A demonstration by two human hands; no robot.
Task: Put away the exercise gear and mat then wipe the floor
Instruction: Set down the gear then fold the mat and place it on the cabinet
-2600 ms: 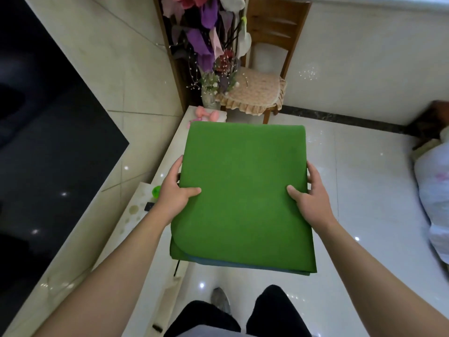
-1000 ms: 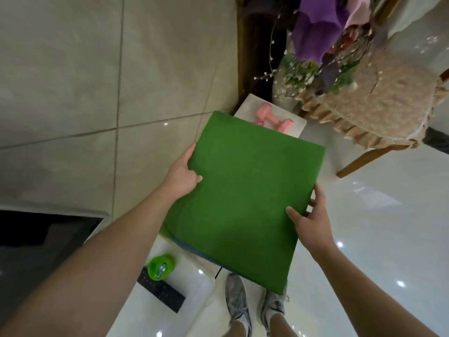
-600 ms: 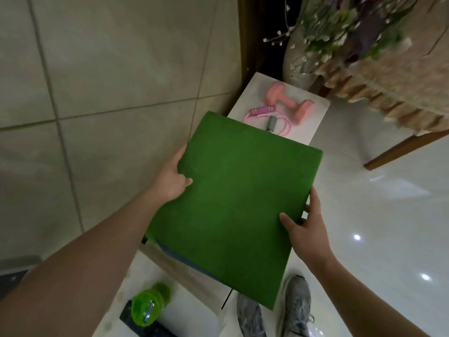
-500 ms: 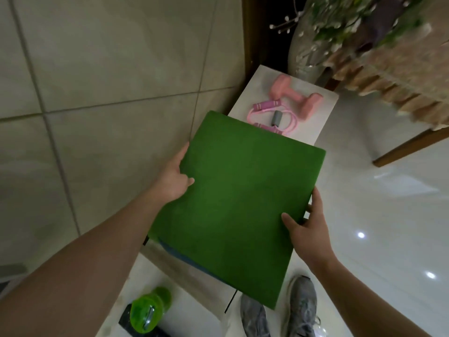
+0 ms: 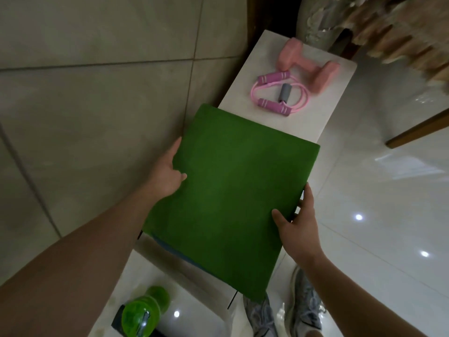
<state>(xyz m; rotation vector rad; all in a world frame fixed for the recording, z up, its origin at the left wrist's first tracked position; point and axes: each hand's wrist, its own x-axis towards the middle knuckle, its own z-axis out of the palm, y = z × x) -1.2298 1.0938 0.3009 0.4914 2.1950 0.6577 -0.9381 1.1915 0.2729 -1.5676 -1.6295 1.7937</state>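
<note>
Green bottle [image 5: 142,312] at 7 o'clock. Folded green mat [image 5: 228,198] at centre over the white ledge [image 5: 313,122]: left hand [image 5: 167,175] clasps its 9 o'clock edge, right hand [image 5: 300,224] its 4 o'clock edge, thumbs on top. Resistance band [image 5: 279,93] and pink dumbbell [image 5: 308,64] at 1 o'clock.

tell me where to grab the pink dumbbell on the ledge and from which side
Grip the pink dumbbell by the narrow bar between its two blocky heads, coming down from above. It lies flat on the white ledge, so the bar faces up. The resistance band lies close on the near side, so a low approach from there might snag it.
</note>
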